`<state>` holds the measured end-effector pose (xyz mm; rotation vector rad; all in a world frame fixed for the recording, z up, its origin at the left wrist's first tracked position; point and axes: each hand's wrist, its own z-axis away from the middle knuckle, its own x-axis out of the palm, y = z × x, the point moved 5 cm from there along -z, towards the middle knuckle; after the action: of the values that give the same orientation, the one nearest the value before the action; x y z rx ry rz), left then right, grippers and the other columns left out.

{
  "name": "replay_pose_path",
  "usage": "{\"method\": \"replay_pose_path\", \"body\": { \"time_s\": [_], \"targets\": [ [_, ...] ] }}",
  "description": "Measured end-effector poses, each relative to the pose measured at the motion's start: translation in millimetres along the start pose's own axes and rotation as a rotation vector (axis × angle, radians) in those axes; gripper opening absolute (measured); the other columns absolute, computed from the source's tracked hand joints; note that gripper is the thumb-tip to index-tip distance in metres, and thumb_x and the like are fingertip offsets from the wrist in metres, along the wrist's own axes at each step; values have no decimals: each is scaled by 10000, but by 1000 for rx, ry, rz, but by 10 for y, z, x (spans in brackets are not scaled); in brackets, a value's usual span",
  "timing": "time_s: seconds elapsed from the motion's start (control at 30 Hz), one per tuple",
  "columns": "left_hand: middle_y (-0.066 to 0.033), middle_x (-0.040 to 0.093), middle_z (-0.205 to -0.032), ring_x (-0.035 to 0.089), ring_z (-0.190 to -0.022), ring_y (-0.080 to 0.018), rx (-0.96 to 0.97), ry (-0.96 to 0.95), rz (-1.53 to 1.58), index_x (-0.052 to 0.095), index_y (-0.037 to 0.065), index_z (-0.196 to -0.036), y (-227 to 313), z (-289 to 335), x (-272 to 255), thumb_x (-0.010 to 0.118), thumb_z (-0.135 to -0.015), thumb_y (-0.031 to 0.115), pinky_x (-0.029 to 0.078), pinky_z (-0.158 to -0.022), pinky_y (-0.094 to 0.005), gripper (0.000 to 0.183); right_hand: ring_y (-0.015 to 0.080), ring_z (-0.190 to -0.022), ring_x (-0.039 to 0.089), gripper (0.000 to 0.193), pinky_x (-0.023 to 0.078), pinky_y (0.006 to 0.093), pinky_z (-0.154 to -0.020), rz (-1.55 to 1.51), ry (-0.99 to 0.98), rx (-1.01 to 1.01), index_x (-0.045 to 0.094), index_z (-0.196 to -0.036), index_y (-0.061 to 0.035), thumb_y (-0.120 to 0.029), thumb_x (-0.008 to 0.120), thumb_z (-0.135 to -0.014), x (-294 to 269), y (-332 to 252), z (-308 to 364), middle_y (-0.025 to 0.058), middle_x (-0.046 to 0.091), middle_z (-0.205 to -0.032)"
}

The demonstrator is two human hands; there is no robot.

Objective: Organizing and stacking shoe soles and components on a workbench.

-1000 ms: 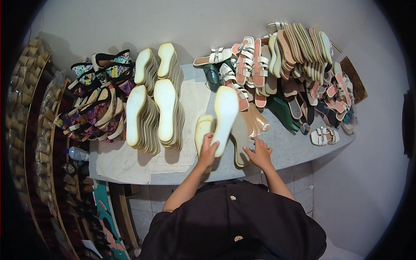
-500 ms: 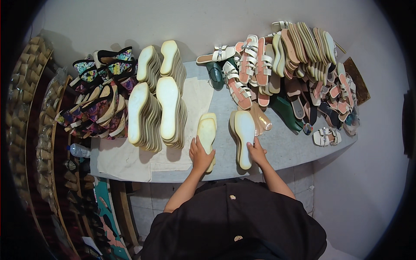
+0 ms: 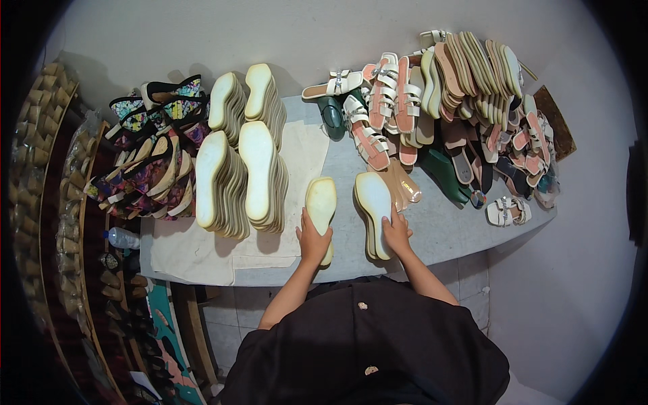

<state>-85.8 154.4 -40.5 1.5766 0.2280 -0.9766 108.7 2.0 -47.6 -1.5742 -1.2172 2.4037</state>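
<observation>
We lean over the table (image 3: 445,233) with both forearms reaching up from the lower edge and slanting toward each other, elbows wider apart than wrists. Our left hand (image 3: 312,243) lies back upward across the lower half of a yellowish sole (image 3: 321,196), thumb toward its right edge and fingers along its left; we cannot tell whether they grip it or only rest there. Our right hand (image 3: 398,236) is turned inward at the right side of a small pile of soles (image 3: 372,199), the thumb on the white top face and the other fingers bent beside the edge; how firmly they close, we cannot tell.

The yellowish sole and the small pile lie near the table's front, side by side with a gap between them, toe ends pointing away from us. Tan insoles (image 3: 399,185) lie just beyond our right hand, and tall stacks of soles (image 3: 260,169) stand to our left.
</observation>
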Motion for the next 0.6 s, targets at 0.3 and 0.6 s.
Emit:
{"method": "replay_pose_path", "body": {
  "time_s": [0.3,0.6],
  "targets": [
    [-271,277,-1365,288,-1267,-376,39,9,93,104,-72,-1360,-211,-93,170,633,-714,169,176,-1049,-501,869,318,-1129,375,591,268,482,-921,-129,57,-69,285,-1389,-161,-198,504,-841,55,-31,30,176,336,-1251],
    [-296,267,-1357,265,-1267,-407,70,28,55,169,-85,-1343,5,-101,49,652,-714,202,225,-1037,-443,843,372,-1194,319,672,204,558,-955,-103,119,-26,298,-1361,-167,-257,593,-764,-216,-56,-283,170,304,-1312]
  ]
}}
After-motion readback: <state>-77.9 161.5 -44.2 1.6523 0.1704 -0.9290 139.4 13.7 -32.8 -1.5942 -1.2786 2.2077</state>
